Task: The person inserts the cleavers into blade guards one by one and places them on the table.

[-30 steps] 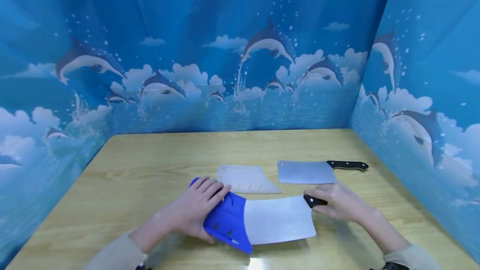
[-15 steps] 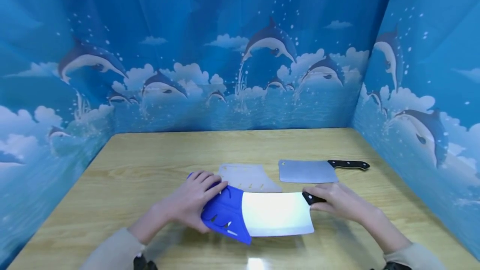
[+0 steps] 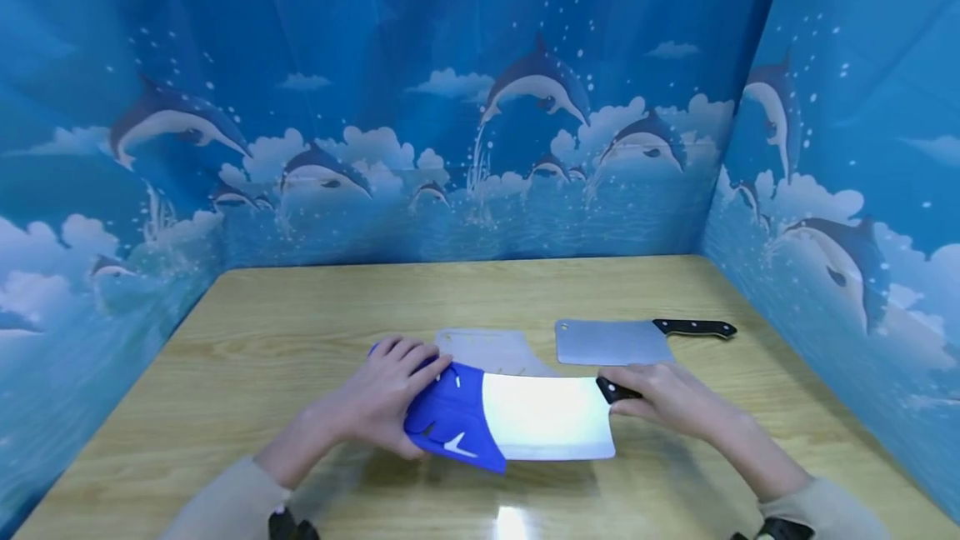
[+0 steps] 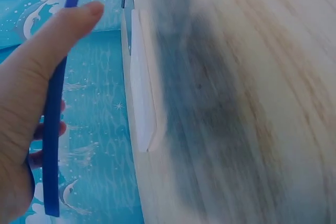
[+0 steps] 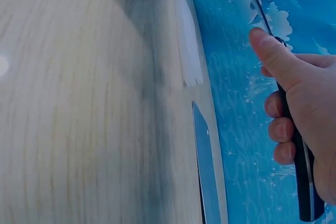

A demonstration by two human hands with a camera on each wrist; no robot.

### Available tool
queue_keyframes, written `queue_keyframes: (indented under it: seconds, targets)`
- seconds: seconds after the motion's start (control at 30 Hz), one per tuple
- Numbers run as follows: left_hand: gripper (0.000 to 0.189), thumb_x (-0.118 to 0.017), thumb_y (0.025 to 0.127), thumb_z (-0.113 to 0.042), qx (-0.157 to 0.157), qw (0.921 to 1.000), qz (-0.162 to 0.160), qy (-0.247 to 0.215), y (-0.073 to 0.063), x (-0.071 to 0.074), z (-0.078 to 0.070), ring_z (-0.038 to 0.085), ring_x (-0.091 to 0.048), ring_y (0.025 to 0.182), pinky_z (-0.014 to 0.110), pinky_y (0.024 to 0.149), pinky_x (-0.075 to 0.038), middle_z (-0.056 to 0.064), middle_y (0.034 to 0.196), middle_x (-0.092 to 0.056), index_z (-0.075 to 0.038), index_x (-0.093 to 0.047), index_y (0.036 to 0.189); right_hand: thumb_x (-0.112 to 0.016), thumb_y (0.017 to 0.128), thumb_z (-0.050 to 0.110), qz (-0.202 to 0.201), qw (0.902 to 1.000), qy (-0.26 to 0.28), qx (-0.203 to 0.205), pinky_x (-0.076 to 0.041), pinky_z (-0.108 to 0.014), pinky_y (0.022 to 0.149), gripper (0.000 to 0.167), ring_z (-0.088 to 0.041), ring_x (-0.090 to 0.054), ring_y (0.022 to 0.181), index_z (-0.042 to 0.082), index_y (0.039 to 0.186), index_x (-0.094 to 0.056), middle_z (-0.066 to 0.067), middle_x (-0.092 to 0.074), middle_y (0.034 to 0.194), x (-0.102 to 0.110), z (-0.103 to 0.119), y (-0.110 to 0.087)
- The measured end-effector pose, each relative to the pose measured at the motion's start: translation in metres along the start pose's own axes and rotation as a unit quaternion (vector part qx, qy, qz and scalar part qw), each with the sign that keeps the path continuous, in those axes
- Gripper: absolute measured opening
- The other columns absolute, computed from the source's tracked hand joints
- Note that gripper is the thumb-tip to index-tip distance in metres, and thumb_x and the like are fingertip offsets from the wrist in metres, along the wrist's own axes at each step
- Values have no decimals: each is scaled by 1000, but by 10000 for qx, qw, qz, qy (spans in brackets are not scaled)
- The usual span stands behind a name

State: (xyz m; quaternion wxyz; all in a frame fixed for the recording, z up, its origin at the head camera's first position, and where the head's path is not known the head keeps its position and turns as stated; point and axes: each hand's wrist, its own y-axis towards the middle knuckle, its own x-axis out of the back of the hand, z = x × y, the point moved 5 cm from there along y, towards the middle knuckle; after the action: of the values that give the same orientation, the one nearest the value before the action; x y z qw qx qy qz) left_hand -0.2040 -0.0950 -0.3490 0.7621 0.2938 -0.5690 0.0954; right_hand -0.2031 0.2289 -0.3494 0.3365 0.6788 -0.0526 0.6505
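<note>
My left hand [image 3: 390, 394] grips a blue knife sheath [image 3: 457, 415], with the thumb on one face and the fingers on the other, as the left wrist view shows. A broad cleaver [image 3: 547, 419] has its front end inside the sheath, while the rest of its shiny blade is bare. My right hand [image 3: 667, 394] holds that cleaver by its black handle [image 5: 299, 166], fingers curled round it and thumb lying along the top. Sheath and cleaver are raised off the table, with a shadow beneath them.
Behind the held cleaver a translucent white sheath [image 3: 491, 348] lies flat on the wooden table [image 3: 300, 307]. To its right rests a second cleaver [image 3: 615, 342], black handle pointing right. A blue dolphin-print curtain [image 3: 420, 190] hangs behind and along the sides.
Both hands have lifted the sheath and cleaver slightly, covering more of the white sheath in the head view. The right hand has shifted left and a little less blade shows.
</note>
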Motion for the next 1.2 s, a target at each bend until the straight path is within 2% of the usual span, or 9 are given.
queue_keyframes:
  seconds: [0.1, 0.3, 0.4, 0.53, 0.63, 0.87, 1.03, 1.2]
  targets:
    - [110, -71, 48, -71, 96, 9999, 12, 64, 1, 0, 2, 28, -47, 109, 50, 89, -38, 12, 122, -52, -5, -47, 133, -70, 81, 21, 110, 9998, -36, -178, -53, -28, 61, 38, -20, -66, 78, -2, 111, -64, -11, -69, 93, -1, 1, 5]
    - [109, -68, 51, -74, 233, 9996, -156, 93, 10, 2, 0, 27, -47, 107, 48, 86, -39, 12, 121, -51, -5, -48, 132, -68, 82, 24, 167, 9990, -131, -393, -54, -31, 64, 40, -23, -66, 79, -3, 112, -63, -13, -69, 95, -8, 6, 24]
    - [109, -66, 52, -76, 397, 9991, 10, 139, 19, 0, -4, 27, -46, 109, 48, 87, -38, 11, 122, -50, -5, -48, 133, -68, 82, 23, 157, 9987, -74, -482, -53, -28, 60, 40, -22, -66, 77, -3, 112, -63, -13, -68, 94, -16, 9, 39]
    - [110, -63, 54, -79, 606, 9974, 284, 284, 33, -8, -13, 29, -45, 111, 50, 89, -37, 12, 124, -50, -5, -46, 135, -68, 83, 23, 205, 9979, 82, -616, -47, -21, 52, 34, -15, -62, 68, 1, 109, -63, -7, -67, 84, -29, 14, 57]
    - [110, -63, 54, -78, 705, 9962, 320, 400, 39, -16, -19, 30, -46, 110, 50, 87, -38, 13, 122, -51, -4, -47, 133, -68, 83, 24, 296, 9972, 88, -678, -45, -19, 50, 29, -10, -58, 63, 6, 105, -63, -2, -64, 77, -36, 15, 64]
    - [108, -64, 53, -77, 944, 9936, 339, 514, 40, -27, -29, 29, -47, 107, 49, 88, -38, 12, 120, -52, -4, -49, 131, -70, 81, 23, 317, 9961, -28, -826, -45, -21, 51, 30, -10, -58, 64, 6, 105, -65, -2, -65, 78, -41, 12, 58]
    - [110, -58, 55, -82, 934, 9929, 489, 555, 42, -32, -41, 29, -48, 106, 49, 90, -38, 12, 121, -52, -4, -47, 132, -73, 77, 26, 245, 9962, -154, -820, -50, -26, 59, 36, -15, -64, 74, 6, 107, -67, -4, -69, 88, -42, 7, 47]
    - [112, -57, 56, -82, 935, 9914, 655, 646, 42, -32, -46, 28, -46, 111, 49, 92, -37, 12, 124, -49, -4, -43, 135, -73, 78, 24, 381, 9951, 93, -905, -50, -29, 63, 36, -16, -64, 80, 6, 109, -68, -4, -69, 96, -37, -3, 35]
